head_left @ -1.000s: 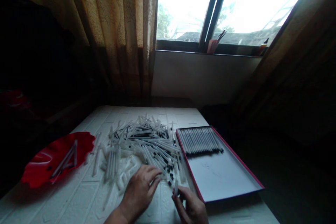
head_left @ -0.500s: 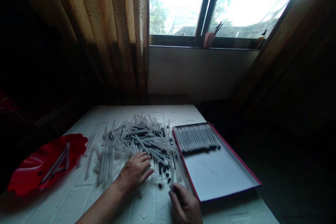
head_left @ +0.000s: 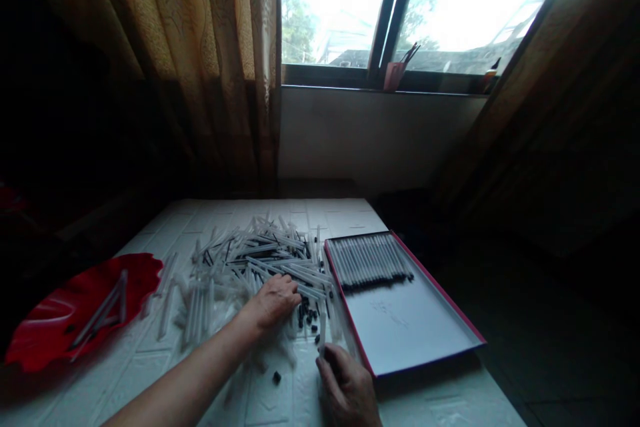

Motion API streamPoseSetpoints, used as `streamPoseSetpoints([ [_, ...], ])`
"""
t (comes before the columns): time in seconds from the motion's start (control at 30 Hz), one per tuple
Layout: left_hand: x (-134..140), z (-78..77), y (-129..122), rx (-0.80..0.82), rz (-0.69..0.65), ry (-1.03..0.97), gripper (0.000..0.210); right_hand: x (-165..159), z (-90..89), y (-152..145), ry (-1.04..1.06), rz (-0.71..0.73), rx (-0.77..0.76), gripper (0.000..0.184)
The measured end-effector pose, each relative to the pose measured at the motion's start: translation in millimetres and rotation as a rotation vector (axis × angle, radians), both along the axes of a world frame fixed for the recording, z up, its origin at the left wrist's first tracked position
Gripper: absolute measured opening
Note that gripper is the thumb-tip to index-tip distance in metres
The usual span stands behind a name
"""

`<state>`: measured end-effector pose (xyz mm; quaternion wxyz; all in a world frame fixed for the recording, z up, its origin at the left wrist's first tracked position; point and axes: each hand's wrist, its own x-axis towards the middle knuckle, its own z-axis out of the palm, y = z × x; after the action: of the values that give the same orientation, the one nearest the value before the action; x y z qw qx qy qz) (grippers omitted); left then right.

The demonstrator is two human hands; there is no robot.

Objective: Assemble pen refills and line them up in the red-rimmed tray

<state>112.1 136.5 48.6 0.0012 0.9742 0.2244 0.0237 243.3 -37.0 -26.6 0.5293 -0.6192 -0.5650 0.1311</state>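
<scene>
In my right hand [head_left: 349, 383], a translucent pen barrel [head_left: 323, 330] stands nearly upright, pinched between thumb and fingers beside the shallow box. My left hand [head_left: 275, 299] reaches over the front of a heap of clear pen barrels [head_left: 265, 243]; its fingers are curled down, and what they hold, if anything, is hidden. Small black caps [head_left: 310, 313] lie scattered between the two hands. One single black cap [head_left: 277, 377] rests apart, closer to me. Inside the red-edged box [head_left: 415, 340], a row of capped pen barrels [head_left: 373, 259] lies side by side at the far end.
To the left, a red wavy-rimmed bowl [head_left: 30, 340] contains a few barrels. Everything rests on a white brick-patterned table [head_left: 150, 380]. Beyond are a curtain [head_left: 215, 47] and a window, with a pink cup [head_left: 394, 75] of thin sticks on its sill.
My left hand has moved forward and right toward the heap, its fingers now curled. A black cap now lies nearer to me. The right hand keeps hold of the barrel; the view shifted slightly.
</scene>
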Motion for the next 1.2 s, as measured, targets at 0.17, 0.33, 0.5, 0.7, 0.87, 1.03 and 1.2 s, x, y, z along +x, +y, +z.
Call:
streamPoseSetpoints([
  [0.17, -1, 4.4, 6, -0.043, -0.146, -0.048, 0.023, 0, 2.1, 1, -0.027, -0.01, 0.026, 0.026],
  [0.33, -12, 12.0, -3, -0.127, -0.141, -0.216, 0.02, 2, 5.7, 0, -0.048, 0.035, 0.022, 0.029],
  [0.5, -31, 16.1, -30, -0.252, 0.056, -0.473, 0.019, 1, 3.1, -2, -0.074, 0.022, 0.051, 0.03],
  [0.7, -47, 11.4, -65, -0.812, 0.553, -0.968, 0.023, -3, 3.3, -5, -0.321, 0.086, 0.145, 0.025],
  [0.87, -55, 21.2, -74, -1.185, 0.801, -1.242, 0.046, -5, 13.3, -8, -0.529, 0.155, 0.12, 0.025],
  [1.03, -59, 32.6, -71, -1.166, 0.807, -1.305, 0.044, -3, 14.7, -8, -0.606, 0.211, 0.128, 0.021],
  [1.2, -56, 31.1, -73, -1.15, 0.777, -1.305, 0.043, -3, 13.4, -8, -0.625, 0.19, 0.121, 0.022],
])
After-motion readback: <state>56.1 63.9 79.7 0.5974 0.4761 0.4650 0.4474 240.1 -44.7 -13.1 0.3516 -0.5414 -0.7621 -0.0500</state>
